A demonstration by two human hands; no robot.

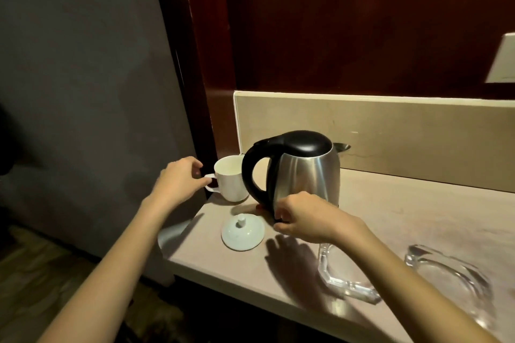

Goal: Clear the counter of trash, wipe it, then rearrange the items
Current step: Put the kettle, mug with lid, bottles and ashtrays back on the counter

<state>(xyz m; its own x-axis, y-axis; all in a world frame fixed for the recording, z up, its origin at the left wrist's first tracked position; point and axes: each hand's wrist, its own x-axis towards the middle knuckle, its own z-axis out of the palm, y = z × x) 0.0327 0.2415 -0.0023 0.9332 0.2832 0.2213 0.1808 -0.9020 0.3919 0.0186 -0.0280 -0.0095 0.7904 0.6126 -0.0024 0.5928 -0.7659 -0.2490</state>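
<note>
Head view: the white mug [231, 182] is stood at the far left corner of the beige counter [404, 220], and its handle is pinched by the left hand [179, 179], thumb and curled fingers closed round it. The steel kettle [303, 172] with black lid and handle is parked just right of the mug, upright. The right hand [303, 218] is curled at the kettle's base, near side; whether anything is actually held in that grip can't be made out. The mug's white lid [243, 232] is laid on the counter, knob up, near the front edge, just left of the right hand. Two clear glass ashtrays [345, 278] [448, 276] are sat further right, near the front
</note>
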